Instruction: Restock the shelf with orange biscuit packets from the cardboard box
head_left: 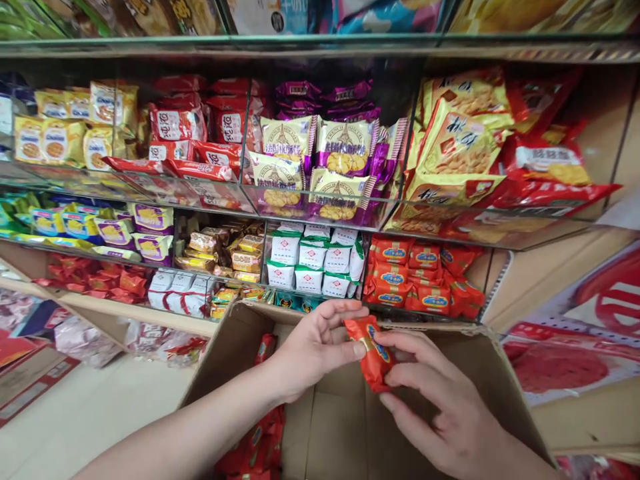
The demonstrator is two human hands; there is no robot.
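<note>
Over a cardboard box [345,427], I hold one red snack packet [371,353] with a blue and yellow label. My left hand [323,340] pinches its upper left side, the thumb lying on its front. The fingers of my right hand [440,387] press on its right side and lower end. Several red packets [263,437] of the same look lie along the left side inside the box, partly hidden by my left forearm. Beyond the box, a shelf compartment holds stacked matching red packets [390,275].
White and green packets [313,257] and brown-gold packets [200,247] fill neighbouring compartments. A clear-fronted shelf above holds purple biscuit packets [345,147] and yellow packets [465,140]. Pale floor [125,407] shows left of the box, and a printed panel [575,327] stands at the right.
</note>
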